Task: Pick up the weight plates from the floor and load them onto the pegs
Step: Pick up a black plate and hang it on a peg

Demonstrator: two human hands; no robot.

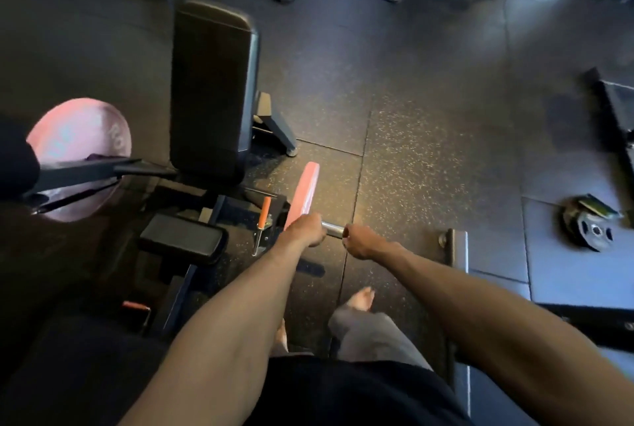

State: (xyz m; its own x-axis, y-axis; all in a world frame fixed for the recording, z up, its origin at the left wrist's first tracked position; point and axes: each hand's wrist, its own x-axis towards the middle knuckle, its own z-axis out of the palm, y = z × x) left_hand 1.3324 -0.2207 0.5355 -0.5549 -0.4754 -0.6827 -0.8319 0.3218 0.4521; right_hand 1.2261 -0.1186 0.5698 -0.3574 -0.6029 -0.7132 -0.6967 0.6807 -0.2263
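A black padded backrest point(212, 89) stands left of centre, a smaller black pad point(182, 240) below it. An orange-handled pin point(265, 213) lies right of that pad.

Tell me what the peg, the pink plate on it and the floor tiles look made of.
The peg looks like bare metal, likely polished or chromed steel: bright silvery glint. The pink plate is probably rubber or urethane coated: matte, even colour. The floor tiles seem rubber: dark matte surface, pale flecks, visible seams.
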